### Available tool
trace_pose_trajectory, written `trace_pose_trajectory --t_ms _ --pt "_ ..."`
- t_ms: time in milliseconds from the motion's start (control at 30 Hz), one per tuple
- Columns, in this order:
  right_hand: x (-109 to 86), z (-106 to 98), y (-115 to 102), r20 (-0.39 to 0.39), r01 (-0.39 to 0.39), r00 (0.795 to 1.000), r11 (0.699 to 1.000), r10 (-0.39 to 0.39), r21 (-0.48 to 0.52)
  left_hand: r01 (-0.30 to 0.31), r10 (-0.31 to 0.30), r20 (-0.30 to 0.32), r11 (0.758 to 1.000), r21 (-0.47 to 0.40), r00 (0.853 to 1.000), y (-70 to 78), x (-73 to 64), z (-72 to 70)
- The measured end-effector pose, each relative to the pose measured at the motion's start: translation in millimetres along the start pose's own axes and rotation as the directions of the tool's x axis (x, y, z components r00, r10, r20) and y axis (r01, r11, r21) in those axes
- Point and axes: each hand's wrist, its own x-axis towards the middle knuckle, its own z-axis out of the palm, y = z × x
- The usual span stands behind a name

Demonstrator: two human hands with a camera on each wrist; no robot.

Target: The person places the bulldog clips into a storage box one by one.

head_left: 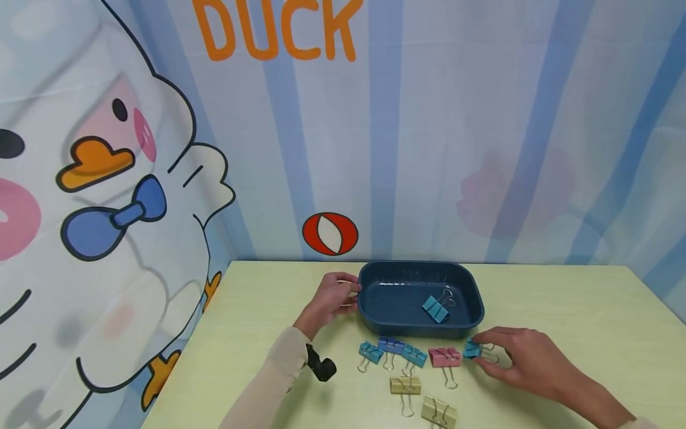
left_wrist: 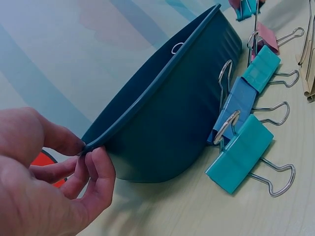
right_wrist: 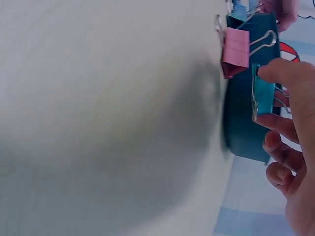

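My left hand [head_left: 334, 294] pinches the navy tray [head_left: 418, 329] by its rim, my right hand [head_left: 527, 358] pinches a teal clip [head_left: 471, 348] just off the tray's near right corner; best to squeeze its ends only, tray steady, without nudging the pink clip [head_left: 445, 357] alongside.

Behind a pale-yellow table [head_left: 252, 310], a blue-striped fabric backdrop [head_left: 445, 131] bore orange "DUCK" lettering [head_left: 264, 50], a white cartoon duck [head_left: 102, 286] and a red-and-white oval [head_left: 330, 234].

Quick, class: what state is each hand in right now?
Left hand: pinching the dark blue tray by its rim.
Right hand: holding a teal binder clip.
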Motion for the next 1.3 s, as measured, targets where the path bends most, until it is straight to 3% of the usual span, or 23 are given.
trace_pose_trajectory --t_ms 233,400,667,1000,1300 --pt "16.4 -24.9 -2.0 -0.02 0.129 0.992 0.99 -0.128 0.063 -0.015 0.015 0.016 1.0 -0.021 1.0 1.0 -2.5 -0.1" --pt "39.5 -42.9 -6.2 -0.024 0.146 0.989 0.988 -0.145 0.051 -0.002 0.002 0.006 1.0 -0.01 1.0 2.3 -1.8 -0.4" --pt "82.3 -61.8 -9.8 -0.102 0.204 0.974 0.979 -0.201 0.022 0.004 -0.004 -0.006 1.0 -0.011 1.0 0.8 -0.7 0.7" --pt "128.2 -53.4 -13.2 -0.097 0.227 0.97 0.973 -0.222 0.044 0.011 -0.011 -0.018 1.0 -0.008 1.0 1.1 0.5 2.6" --pt "141.5 -44.0 -16.0 -0.054 0.13 0.99 0.989 -0.126 0.069 0.011 -0.011 -0.021 1.0 -0.007 1.0 1.0 0.2 3.2"
